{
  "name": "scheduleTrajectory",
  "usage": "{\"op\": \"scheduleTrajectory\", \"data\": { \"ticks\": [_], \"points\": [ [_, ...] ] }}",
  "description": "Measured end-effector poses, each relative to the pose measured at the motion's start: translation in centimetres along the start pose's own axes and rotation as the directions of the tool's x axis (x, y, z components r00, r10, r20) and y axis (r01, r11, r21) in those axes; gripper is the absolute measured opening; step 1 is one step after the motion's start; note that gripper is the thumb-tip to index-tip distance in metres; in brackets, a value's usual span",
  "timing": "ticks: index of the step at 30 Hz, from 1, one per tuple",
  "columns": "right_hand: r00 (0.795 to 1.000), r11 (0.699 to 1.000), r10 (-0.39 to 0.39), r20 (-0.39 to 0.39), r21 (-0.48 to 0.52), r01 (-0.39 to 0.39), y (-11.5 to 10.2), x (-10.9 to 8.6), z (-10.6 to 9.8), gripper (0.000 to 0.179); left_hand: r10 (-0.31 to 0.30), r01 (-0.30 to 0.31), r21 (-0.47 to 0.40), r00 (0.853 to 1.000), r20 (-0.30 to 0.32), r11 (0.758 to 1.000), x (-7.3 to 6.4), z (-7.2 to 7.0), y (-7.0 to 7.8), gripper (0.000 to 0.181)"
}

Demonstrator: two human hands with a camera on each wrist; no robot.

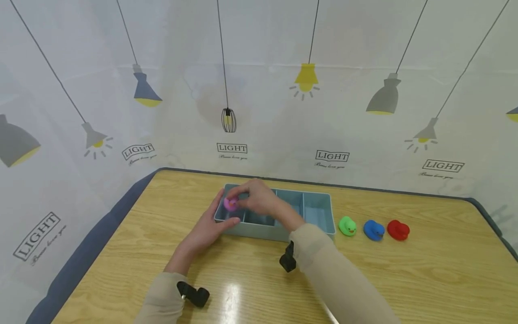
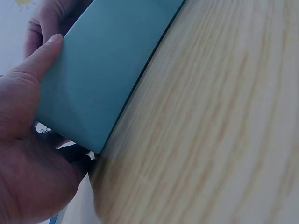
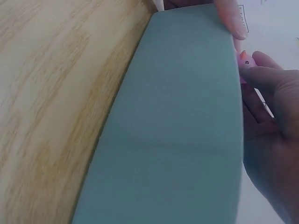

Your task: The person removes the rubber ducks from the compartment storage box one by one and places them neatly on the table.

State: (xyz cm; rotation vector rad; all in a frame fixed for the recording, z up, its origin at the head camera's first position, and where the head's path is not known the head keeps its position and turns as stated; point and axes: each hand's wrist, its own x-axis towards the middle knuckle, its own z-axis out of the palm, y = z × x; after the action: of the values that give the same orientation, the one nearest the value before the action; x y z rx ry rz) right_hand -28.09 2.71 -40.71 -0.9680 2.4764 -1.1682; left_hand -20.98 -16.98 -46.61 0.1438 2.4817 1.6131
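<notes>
A grey-blue compartment box (image 1: 259,231) stands on the wooden table. My right hand (image 1: 262,198) pinches a pink toy duck (image 1: 230,204) between thumb and fingers, over the leftmost compartment; from the right wrist, the duck (image 3: 247,60) shows just above the rim. My left hand (image 1: 205,229) holds the box's left end, its thumb on the front wall and its fingers along the left side. To the right of the box, a green duck (image 1: 347,226), a blue duck (image 1: 374,230) and a red duck (image 1: 398,230) sit in a row.
Dividers split the box into several compartments; my right forearm crosses above its right part. Behind the wooden table (image 1: 437,270) hangs a white cloth (image 1: 267,103) printed with lamps. A dark blue edge (image 1: 101,234) borders the table's left side.
</notes>
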Motion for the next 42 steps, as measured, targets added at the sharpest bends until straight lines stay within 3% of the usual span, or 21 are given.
{"op": "scheduleTrajectory", "data": {
  "ticks": [11, 28, 42],
  "points": [
    [0.990, 0.992, -0.001, -0.140, 0.125, 0.019, 0.3, -2.1, -4.3, 0.023, -0.024, 0.024, -0.006, 1.000, 0.001, 1.000, 0.0, 0.2, 0.3, 0.103],
    [0.988, 0.999, 0.021, -0.151, -0.022, -0.025, 3.6, -9.3, -10.0, 0.025, -0.019, 0.019, 0.035, 1.000, -0.011, 0.999, -0.1, 0.5, 0.4, 0.100],
    [0.987, 0.992, 0.032, -0.156, -0.117, -0.050, 5.0, -14.5, -12.9, 0.025, -0.026, 0.026, 0.028, 1.000, -0.002, 0.999, -0.1, 0.4, 0.3, 0.096]
  ]
}}
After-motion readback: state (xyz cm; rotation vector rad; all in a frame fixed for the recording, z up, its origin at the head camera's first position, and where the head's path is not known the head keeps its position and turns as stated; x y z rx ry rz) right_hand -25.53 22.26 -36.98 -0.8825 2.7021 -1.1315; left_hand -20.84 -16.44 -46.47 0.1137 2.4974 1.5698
